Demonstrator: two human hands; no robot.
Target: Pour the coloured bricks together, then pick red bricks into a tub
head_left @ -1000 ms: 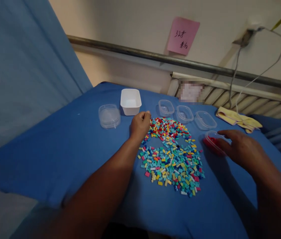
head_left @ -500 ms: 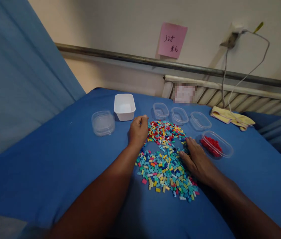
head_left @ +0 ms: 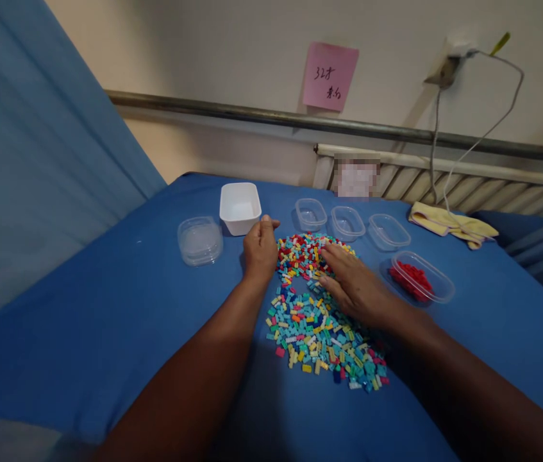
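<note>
Small toy building bricks (head_left: 319, 321) in many colours lie spread on the blue cloth, in a near heap and a far heap with red ones among them (head_left: 295, 250). My left hand (head_left: 260, 250) is at the left edge of the far heap, its fingers curled in; what they hold, if anything, is hidden. Over the right part of the far heap lies my right hand (head_left: 352, 282), fingers stretched out and touching the bricks. Right of it, a clear plastic tub (head_left: 439, 289) contains red bricks (head_left: 411, 280).
A white tub (head_left: 240, 221) and stacked clear lids or tubs (head_left: 200, 242) stand at the back left. Three clear tubs (head_left: 347, 224) line the back. A yellow cloth (head_left: 451, 224) lies at the back right, under a hanging cable (head_left: 485, 135). A blue curtain (head_left: 50, 160) hangs left.
My right hand has slid left and inward over the far heap from its right side. My left hand has shifted slightly left, and bricks show where it was.
</note>
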